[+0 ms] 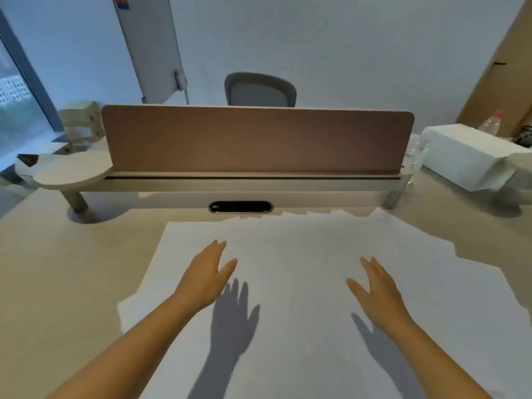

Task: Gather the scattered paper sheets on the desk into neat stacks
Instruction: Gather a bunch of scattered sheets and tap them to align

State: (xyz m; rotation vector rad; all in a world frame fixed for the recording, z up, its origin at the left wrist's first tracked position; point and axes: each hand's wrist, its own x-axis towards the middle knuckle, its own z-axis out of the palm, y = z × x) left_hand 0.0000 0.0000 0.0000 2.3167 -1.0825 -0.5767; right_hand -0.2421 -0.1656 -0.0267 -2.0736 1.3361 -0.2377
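Looking down, I see my left hand [205, 273] and right hand [374, 286] held out above the paper sheets [288, 254], fingers straight and close together, thumbs spread, gripping nothing; their shadows fall on the paper beneath. The sheets lie overlapped in a wide white spread across the middle of the desk [57, 269], their far edges ragged. Past them a dark oval cable slot [240, 207] sits in the desk, then a brown divider panel [256, 139]. A white box [466, 156] stands at far right with a clear bottle [490, 123] behind it. A grey chair [260, 89] shows beyond the panel.
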